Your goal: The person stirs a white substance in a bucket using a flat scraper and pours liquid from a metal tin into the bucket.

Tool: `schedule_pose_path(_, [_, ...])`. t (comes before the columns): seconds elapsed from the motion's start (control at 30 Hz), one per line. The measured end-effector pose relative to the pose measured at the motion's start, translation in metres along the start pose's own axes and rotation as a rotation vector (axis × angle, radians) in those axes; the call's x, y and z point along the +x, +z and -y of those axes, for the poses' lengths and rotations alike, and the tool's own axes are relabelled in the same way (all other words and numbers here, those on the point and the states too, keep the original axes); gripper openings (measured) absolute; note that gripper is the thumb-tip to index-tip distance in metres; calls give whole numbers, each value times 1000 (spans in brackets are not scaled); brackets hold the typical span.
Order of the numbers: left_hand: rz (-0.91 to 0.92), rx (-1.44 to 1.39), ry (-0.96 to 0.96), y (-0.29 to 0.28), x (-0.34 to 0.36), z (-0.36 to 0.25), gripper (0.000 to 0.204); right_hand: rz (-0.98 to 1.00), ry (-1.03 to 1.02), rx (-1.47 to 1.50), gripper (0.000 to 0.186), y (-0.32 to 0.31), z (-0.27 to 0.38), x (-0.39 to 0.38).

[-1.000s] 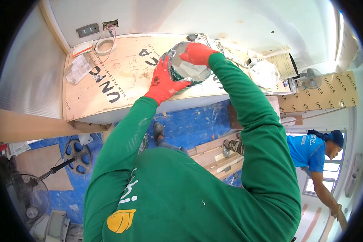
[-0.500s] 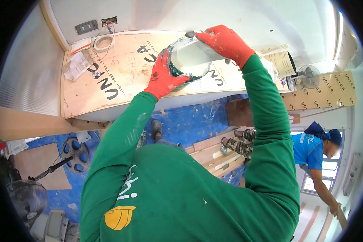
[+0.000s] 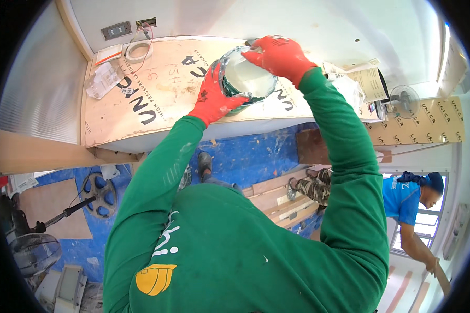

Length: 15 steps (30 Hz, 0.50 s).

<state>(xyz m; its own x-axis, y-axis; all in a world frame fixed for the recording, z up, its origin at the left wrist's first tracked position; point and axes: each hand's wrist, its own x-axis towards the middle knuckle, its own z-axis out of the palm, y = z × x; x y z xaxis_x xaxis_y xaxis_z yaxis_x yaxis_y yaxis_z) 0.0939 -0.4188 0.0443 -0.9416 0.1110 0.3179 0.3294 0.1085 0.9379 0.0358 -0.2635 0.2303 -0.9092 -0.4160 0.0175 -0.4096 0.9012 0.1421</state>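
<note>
My left hand (image 3: 216, 96), in a red glove, is wrapped around the near left side of a dark green, round pail (image 3: 225, 89) with a smeared rim. The pail is tilted so its mouth shows whitish paste (image 3: 245, 78) inside. My right hand (image 3: 279, 57), also red-gloved, is closed above the far right rim. It grips a scraper; only a dark bit of its handle (image 3: 249, 41) shows past the fingers. The scraper's blade is hard to tell from the paste in the pail.
The bench (image 3: 156, 109) is covered with a printed brown sheet. On it lie a tape roll (image 3: 139, 51), a clear plastic packet (image 3: 104, 81) and wires. At its right end stands a small fan (image 3: 404, 101). A co-worker in blue (image 3: 404, 198) bends at the right, beside planks (image 3: 277, 198).
My right hand has moved left and a little down, over the pail. The scraper's broad pale blade, seen across the mouth before, has gone down into the pail. My left hand keeps its hold.
</note>
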Motion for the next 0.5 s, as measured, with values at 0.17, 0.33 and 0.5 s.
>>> schedule_pose_path(0.17, [4,-36,-1,0,1,0,118,170,26,2,54,45,4,28])
schedule_pose_path(0.33, [39,-13,-31,0,1,-2,120,231,-15,121,54,78,4,32])
schedule_pose_path(0.5, [33,50,-67,2,-3,6,122,295,-43,154,56,70,17,11])
